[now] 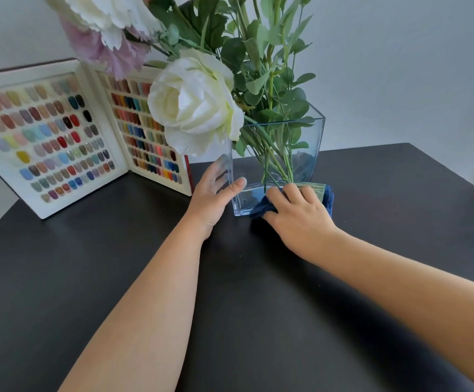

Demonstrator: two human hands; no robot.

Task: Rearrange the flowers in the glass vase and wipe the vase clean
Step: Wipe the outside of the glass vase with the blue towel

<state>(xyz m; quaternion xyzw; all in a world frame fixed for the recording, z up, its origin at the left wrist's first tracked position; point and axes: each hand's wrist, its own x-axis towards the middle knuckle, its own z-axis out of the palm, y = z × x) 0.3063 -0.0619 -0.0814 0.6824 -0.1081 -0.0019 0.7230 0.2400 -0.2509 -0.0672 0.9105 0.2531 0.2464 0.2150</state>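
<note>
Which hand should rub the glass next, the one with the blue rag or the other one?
Probably the right hand: it already presses the dark blue cloth against the bottom of the clear square glass vase. The left hand lies flat on the vase's side, seemingly steadying it, and holds no cloth.

bright, even daylight | soft shadows | edges bowed | slightly soft

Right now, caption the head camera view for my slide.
Left hand steadies the glass vase while right hand wipes its base with a blue cloth.
</note>
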